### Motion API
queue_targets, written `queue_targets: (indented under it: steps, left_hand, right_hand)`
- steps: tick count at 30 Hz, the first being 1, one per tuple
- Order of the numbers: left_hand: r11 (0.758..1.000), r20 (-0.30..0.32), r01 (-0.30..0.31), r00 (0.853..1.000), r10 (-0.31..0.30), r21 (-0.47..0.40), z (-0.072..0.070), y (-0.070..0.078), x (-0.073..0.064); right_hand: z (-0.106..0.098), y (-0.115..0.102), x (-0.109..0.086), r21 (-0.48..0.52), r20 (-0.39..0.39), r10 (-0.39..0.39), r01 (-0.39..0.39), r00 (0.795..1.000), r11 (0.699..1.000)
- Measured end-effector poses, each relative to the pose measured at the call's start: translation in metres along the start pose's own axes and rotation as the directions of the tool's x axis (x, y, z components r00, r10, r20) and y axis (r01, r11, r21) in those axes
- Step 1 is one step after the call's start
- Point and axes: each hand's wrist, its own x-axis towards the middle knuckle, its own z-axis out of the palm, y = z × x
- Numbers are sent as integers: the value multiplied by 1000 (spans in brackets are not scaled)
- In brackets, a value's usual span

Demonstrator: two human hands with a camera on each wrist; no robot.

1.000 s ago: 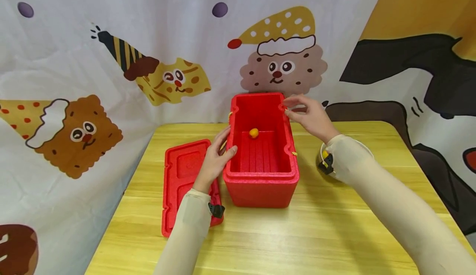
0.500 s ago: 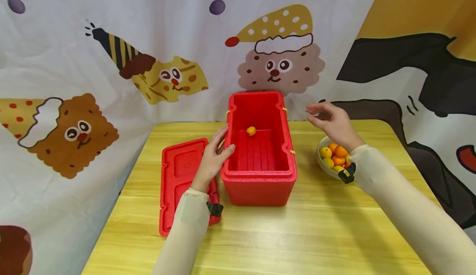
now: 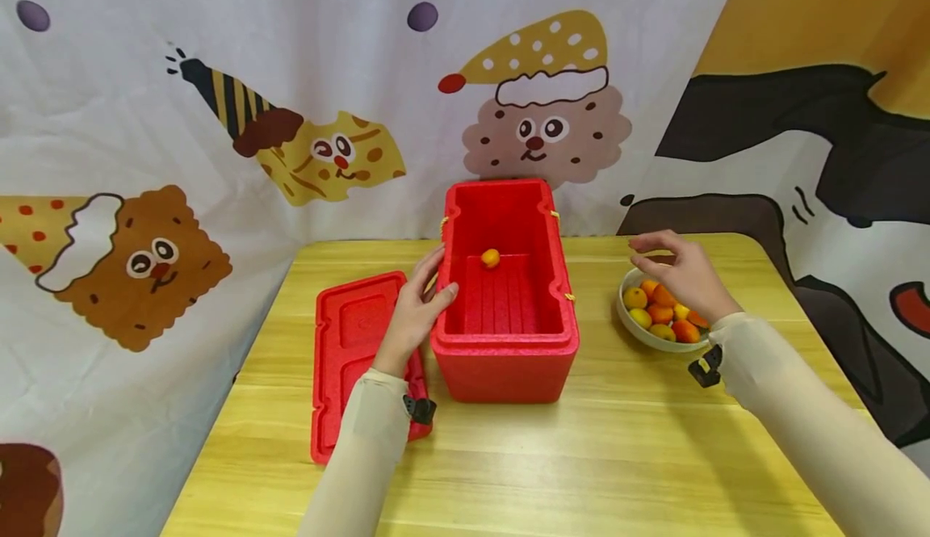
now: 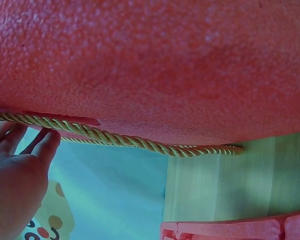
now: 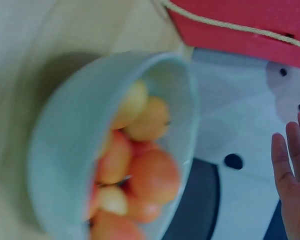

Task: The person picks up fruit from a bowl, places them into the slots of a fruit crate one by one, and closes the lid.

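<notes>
My left hand point(image 3: 416, 311) rests on the left side of a red foam box point(image 3: 501, 371), thumb at the rim and fingers along the outer wall. In the left wrist view those fingers point(image 4: 46, 145) touch the wall beside a twisted gold rope point(image 4: 115, 137). A small orange fruit point(image 3: 490, 258) lies on the box floor. My right hand point(image 3: 686, 274) hovers above a pale bowl point(image 3: 657, 341) of orange and yellow fruits point(image 3: 659, 315), holding nothing. The right wrist view shows its fingers point(image 5: 296, 150) extended, apart from the bowl.
A red lid point(image 3: 349, 359) lies on the wooden table point(image 3: 581, 472), left of the box and partly behind my left forearm. A printed cloth point(image 3: 349, 52) hangs behind the table, close to the back of the box. Yellow rope point(image 3: 570, 296) shows at the box's right side.
My right hand has moved right and down from the box's far right rim to above the bowl, uncovering its fruits. My left hand stays on the box.
</notes>
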Motion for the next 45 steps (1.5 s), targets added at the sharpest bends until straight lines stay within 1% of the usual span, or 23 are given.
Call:
queue_targets:
  steps: [2,9,13,17,20,24,28,35,40,45]
  left_hand:
    - [1000,0,-2,1000,2,2,0,-1,0]
    - [1000,-15,25,1000,-25,13,-2,-1,-4]
    - [1000,-9,8,1000,-8,29,-1,1,0]
    - [999,-7,5,1000,-4,36,-1,2,3]
    - [1000,-8,7,1000,-6,25,-4,-10,5]
    - [1000,-14,1,1000,-1,20,-6,-30,8]
    - [1000,-20,-9,1000,9,21,-5,-34,8]
    - [999,-28,-34,999,33,-12,-2,-34,8]
    - [1000,-25,-16,1000,16,-27,-2,-33,7]
    - [999,-17,17,1000,-18,-44,0,-11,1]
  right_hand:
    - [-1,7,-5,-7,0,18,-18,1000,1000]
    - [3,36,-22,-44,10,64,-63,998,997]
    - [2,47,-26,-38,1,73,-73,997,997]
    - [0,53,-28,-50,-12,92,-92,996,995]
    - [0,55,-29,-63,-18,96,-97,995,993]
    - [0,59,-30,-105,-34,84,-87,996,991]
    - [0,65,-31,-143,-42,82,-87,996,986]
    - [-1,76,-34,-174,-41,95,-101,995,980]
    - [-1,81,-36,-187,-30,109,-113,994,976]
    - [2,81,-36,-195,-14,119,-119,993,974]
